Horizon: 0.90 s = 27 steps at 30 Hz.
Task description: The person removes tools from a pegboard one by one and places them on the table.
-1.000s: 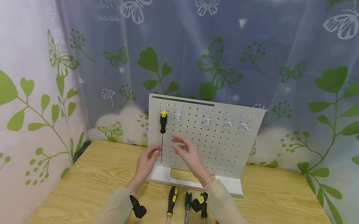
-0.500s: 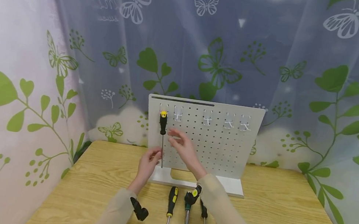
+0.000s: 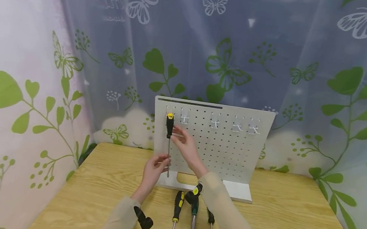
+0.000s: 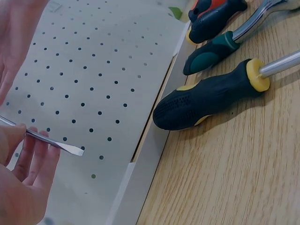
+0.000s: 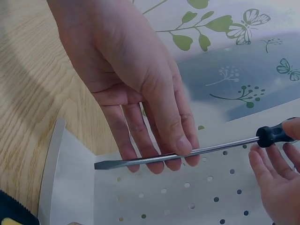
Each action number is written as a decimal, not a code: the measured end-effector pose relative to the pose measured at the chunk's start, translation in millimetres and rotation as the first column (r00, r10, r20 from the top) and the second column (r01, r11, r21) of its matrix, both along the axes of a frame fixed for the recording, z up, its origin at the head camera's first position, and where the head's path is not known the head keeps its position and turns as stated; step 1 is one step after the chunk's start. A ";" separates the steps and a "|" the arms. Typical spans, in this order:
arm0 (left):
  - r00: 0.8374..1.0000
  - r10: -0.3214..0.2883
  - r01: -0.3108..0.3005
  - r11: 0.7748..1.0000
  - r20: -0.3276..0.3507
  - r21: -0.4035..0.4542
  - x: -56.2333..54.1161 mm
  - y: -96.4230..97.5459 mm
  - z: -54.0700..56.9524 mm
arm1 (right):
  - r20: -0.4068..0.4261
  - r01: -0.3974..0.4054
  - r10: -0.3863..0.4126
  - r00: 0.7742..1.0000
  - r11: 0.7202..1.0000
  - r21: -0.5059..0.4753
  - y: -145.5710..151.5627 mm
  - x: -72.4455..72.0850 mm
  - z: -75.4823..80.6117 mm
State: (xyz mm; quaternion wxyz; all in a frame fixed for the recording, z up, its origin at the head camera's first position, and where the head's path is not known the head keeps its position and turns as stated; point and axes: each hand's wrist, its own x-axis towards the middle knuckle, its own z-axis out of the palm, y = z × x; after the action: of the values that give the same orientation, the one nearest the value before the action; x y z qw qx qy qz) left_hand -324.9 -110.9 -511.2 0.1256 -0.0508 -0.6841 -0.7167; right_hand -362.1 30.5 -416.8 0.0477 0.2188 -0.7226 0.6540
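A flat-blade screwdriver (image 3: 169, 127) with a black and yellow handle stands upright before the white pegboard (image 3: 213, 148), its top overlapping the leftmost hook. Low on the shaft, my left hand (image 3: 152, 169) pinches it between thumb and fingers; the flat tip (image 4: 71, 149) sticks out past them in the left wrist view. My right hand (image 3: 184, 146) holds the lower end of the handle from the right. In the right wrist view its thumb overlaps the handle (image 5: 272, 136) and its fingers curl below. The left thumb lies along the shaft (image 5: 225, 146) there.
Before the board on the wooden table lie a black and yellow screwdriver (image 3: 178, 204), a ratchet wrench (image 3: 193, 223) and another screwdriver (image 3: 211, 218). A red and black handle (image 4: 206, 7) shows in the left wrist view. Several hooks (image 3: 215, 122) line the board's upper part.
My right hand has moved left and up from beside the screwdriver to take its handle. The tip has come lower and a little to the right, with my left hand staying on the shaft.
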 end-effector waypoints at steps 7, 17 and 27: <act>0.999 -0.024 0.024 1.000 0.025 0.005 1.7 3.3 2.5 | 0.029 0.038 -0.036 0.999 0.998 -0.059 -6.1 -6.1 1.5; 0.998 -0.036 0.036 0.999 0.045 -0.013 2.7 2.1 3.1 | 0.032 0.048 -0.046 0.998 0.996 -0.074 -7.2 -5.8 2.2; 0.998 -0.045 0.045 0.999 0.036 0.006 13.0 -0.1 4.5 | 0.039 0.048 -0.045 0.998 0.996 -0.080 -9.5 1.5 6.3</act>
State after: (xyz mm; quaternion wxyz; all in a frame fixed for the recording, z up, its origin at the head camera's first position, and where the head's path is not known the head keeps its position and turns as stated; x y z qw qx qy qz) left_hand -311.9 -111.1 -506.7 0.0971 -0.0528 -0.6833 -0.7217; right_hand -360.6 21.0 -410.5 0.0582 0.1875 -0.7013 0.6853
